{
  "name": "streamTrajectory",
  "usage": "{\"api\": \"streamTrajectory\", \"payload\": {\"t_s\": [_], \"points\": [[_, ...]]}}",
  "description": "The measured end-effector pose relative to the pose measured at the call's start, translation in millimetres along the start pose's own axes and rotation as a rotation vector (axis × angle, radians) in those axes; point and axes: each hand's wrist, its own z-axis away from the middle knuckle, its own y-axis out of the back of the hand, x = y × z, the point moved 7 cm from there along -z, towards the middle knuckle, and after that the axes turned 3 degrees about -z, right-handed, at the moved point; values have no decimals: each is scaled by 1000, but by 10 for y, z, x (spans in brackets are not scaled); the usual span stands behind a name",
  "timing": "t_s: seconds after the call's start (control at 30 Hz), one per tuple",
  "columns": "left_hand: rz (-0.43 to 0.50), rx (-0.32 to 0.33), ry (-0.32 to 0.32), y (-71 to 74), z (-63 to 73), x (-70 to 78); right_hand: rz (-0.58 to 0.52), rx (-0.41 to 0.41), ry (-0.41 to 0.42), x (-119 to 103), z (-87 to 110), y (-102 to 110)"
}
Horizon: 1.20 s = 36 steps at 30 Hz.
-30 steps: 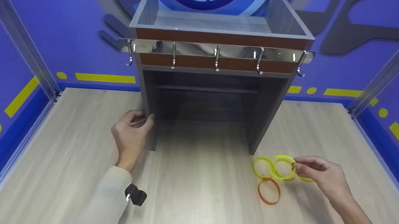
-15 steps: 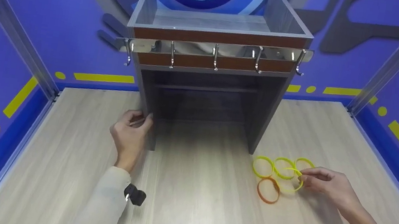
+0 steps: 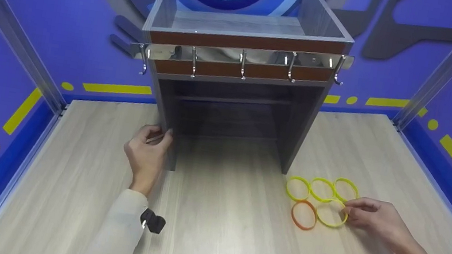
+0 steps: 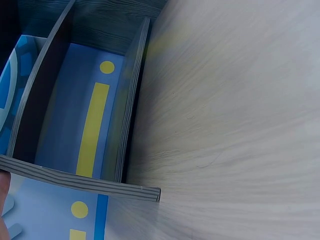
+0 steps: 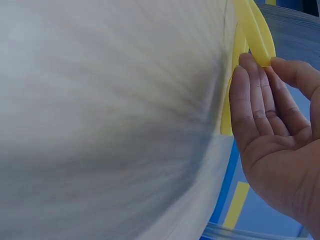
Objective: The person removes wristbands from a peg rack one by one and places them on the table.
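Observation:
With thumb and fingertips, my right hand [image 3: 378, 219] pinches the right edge of a yellow wristband [image 3: 330, 225], low over the table; in the right wrist view, the yellow wristband [image 5: 259, 35] sits between thumb and fingers. Behind it lie three more yellow wristbands [image 3: 287, 187] in a row. An orange wristband [image 3: 292, 217] lies just left of the pinched one. My left hand [image 3: 146, 153] has curled fingers and grips the front edge of the side panel [image 3: 168, 111] of a grey wooden hook rack [image 3: 248, 38]. In the left wrist view, only a bit of its fingers shows beside the side panel [image 4: 95, 185].
Several metal hooks [image 3: 244, 64] stick out along the rack's front strip. Above is a boxed top shelf [image 3: 241, 22], and below an open bay between two side panels. Blue printed walls [image 3: 14, 14] enclose the pale wooden table [image 3: 214, 233] at the back and both sides.
My right hand has drawn the pinched yellow wristband off the others, toward me and slightly right, then lowered it beside the orange one. The left hand stays at the side panel.

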Motion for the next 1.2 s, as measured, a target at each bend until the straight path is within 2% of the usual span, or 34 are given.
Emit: {"api": "streamTrajectory", "payload": {"t_s": [0.17, 0.37, 0.67, 0.9, 1.03, 1.2], "points": [[4, 8, -1, 2, 6, -5, 29, -12, -4, 37, 6, -14], [17, 0, -1, -6, 2, 14, 116, 22, -19, 56, 4, -34], [15, -20, 31, 8, 6, -21, 126, 18, -27, 51, -38, -74], [8, -23, 30, 26, 2, -65, 130, 29, -26, -19, -95, -91], [-3, -49, -5, 38, 15, -64, 151, 57, 22, -93, -102, -54], [-95, -115, -119, 51, 24, -14, 242, 148, 110, -286, -95, 44]]}}
